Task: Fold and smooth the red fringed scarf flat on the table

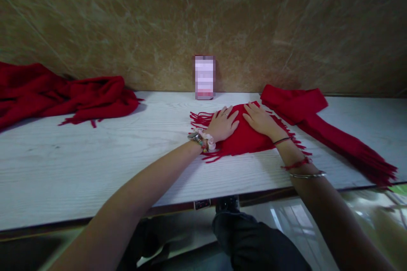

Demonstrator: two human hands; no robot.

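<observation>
A red fringed scarf [243, 137] lies folded flat on the white wood-grain table, with fringe showing along its left and right sides. My left hand [223, 123] rests on its left part, palm down with the fingers spread. On the right part lies my right hand [259, 119], also flat with fingers stretched out. Both hands press on the cloth without gripping it. Just to the right, a second red scarf [295, 112] lies in a bent strip, its fringed end [383, 173] near the table's front edge.
Crumpled red scarves or cloth [79, 97] lie in a heap at the left. A phone [204, 77] with a lit, blurred screen leans against the brown marbled wall [152, 29] behind the white table [79, 165]. My legs [254, 237] are below the front edge.
</observation>
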